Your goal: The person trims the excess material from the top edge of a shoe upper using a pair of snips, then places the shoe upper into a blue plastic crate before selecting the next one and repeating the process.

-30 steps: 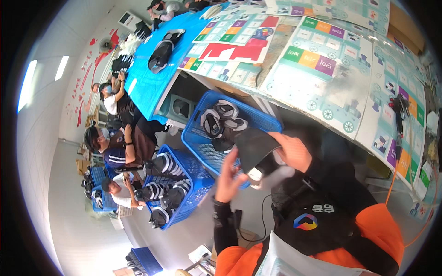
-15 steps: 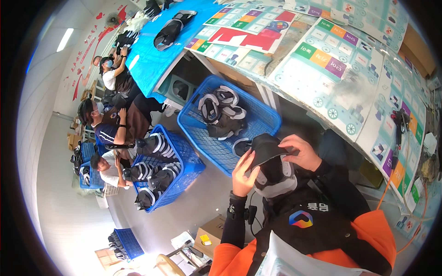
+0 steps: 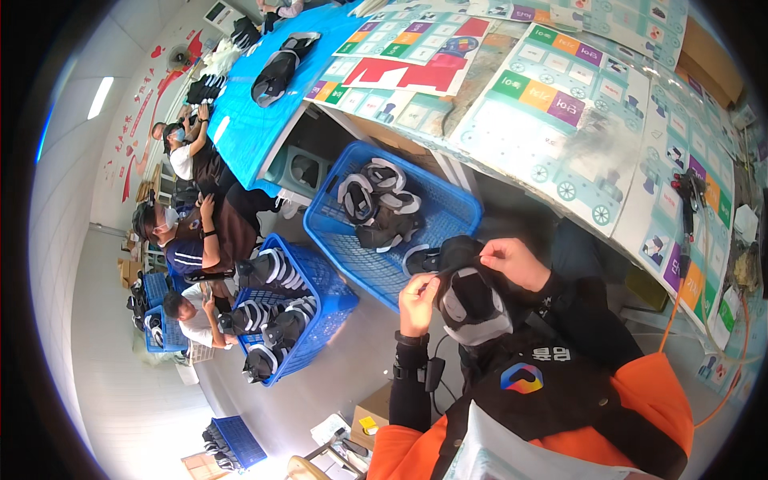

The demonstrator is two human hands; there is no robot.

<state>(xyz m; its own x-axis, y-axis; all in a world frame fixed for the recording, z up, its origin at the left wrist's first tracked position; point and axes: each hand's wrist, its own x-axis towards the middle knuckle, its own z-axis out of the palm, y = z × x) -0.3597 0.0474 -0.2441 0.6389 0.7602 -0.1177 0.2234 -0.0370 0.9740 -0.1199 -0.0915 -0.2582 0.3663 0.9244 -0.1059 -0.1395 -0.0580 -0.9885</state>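
In front of my chest is a black cap-like piece [image 3: 474, 292] with a thick pale-grey padded band; its dark hollow faces me. My left hand [image 3: 417, 304] is closed at its left edge, thumb and fingertips pinched together. At the upper right edge my right hand [image 3: 517, 262] makes a similar pinch near the black front flap. Whatever lies between the fingertips is too small to make out apart from the edge itself. Just beyond, a blue basket [image 3: 320, 216] holds several similar black-and-grey pieces [image 3: 382, 200].
To the right stands a table [image 3: 544, 152] covered with printed sheets, with a black tool [image 3: 686, 204] and an orange hose [image 3: 676, 308]. Another blue basket [image 3: 320, 320] of stacked pieces stands left. Co-workers [image 3: 180, 228] are farther left, along a blue-covered table [image 3: 240, 132].
My fingers have drawn in from a spread hold to pinches at the edges. The piece has tilted, showing more of its hollow, and the view has shifted slightly.
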